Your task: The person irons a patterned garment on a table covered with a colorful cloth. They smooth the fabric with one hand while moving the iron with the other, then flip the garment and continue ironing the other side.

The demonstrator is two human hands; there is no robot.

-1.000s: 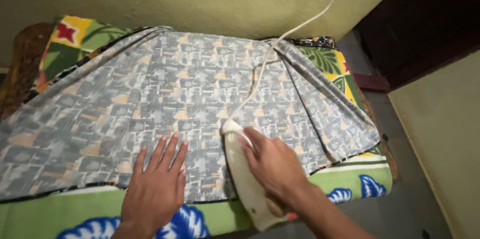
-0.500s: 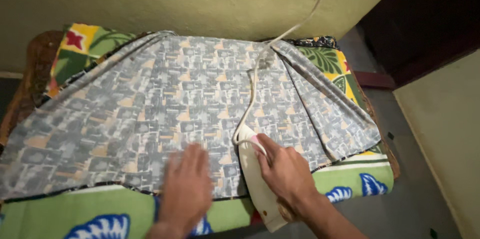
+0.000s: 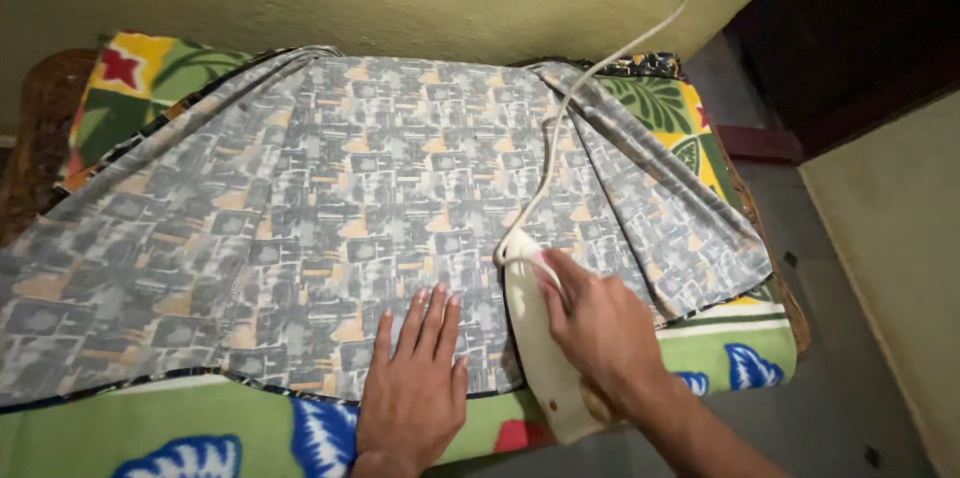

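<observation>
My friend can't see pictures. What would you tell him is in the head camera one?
A right hand grips a cream-white electric iron on a grey-and-tan patterned cloth, while the left hand lies flat on the cloth beside it. The cloth covers a green flowered blanket, and a white cord runs from the iron toward the wall.

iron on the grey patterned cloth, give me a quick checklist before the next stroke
1. Right hand grips the iron from above: ok.
2. Left hand lies flat on the grey patterned cloth, beside the iron and apart from it: ok.
3. Cord runs from the iron's tip up across the cloth toward the wall; it lies in the path ahead: not ok.
4. Cloth ahead of the iron lies flat, but folds gather at its right side: not ok.
5. Green flowered blanket covers the surface beneath the cloth: ok.
6. Iron's heat or power: cannot tell.
</observation>
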